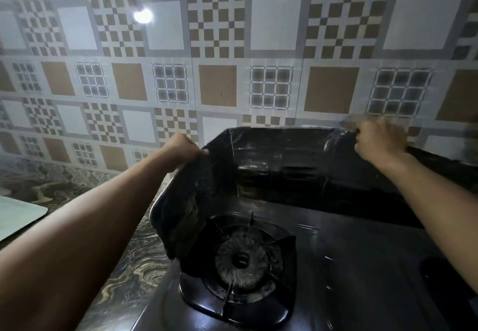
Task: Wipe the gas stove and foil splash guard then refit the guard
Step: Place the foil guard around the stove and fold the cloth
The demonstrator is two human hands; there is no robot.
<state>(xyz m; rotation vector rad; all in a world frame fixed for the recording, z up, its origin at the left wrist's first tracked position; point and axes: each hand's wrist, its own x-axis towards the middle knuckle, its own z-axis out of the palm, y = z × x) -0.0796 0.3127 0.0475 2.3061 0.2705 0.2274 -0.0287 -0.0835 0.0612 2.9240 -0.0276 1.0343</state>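
**Both hands on the guard's top edge**

Gripping the dark, crinkled foil splash guard (279,160) at two spots along its upper rim: left hand (181,152) curled over the near-left corner, fingers pinching the foil where the side panel folds forward; right hand (379,140) closed round the rim further right, knuckles up. Probably held this way to keep the floppy sheet upright and stretched between the two grips, whether lifting it off or seating it back against the wall. Hard to judge which from this alone.

Standing along the far edge of the black glass-topped gas stove (349,266), just before the patterned brown, grey and white tiled wall (217,85), with the left wing angled toward the near side beside the round burner with its black pan support (241,255). Looking dull and smeared, creased vertically at the fold lines, faintly reflecting the stove. Marbled countertop (129,266) running along the left.
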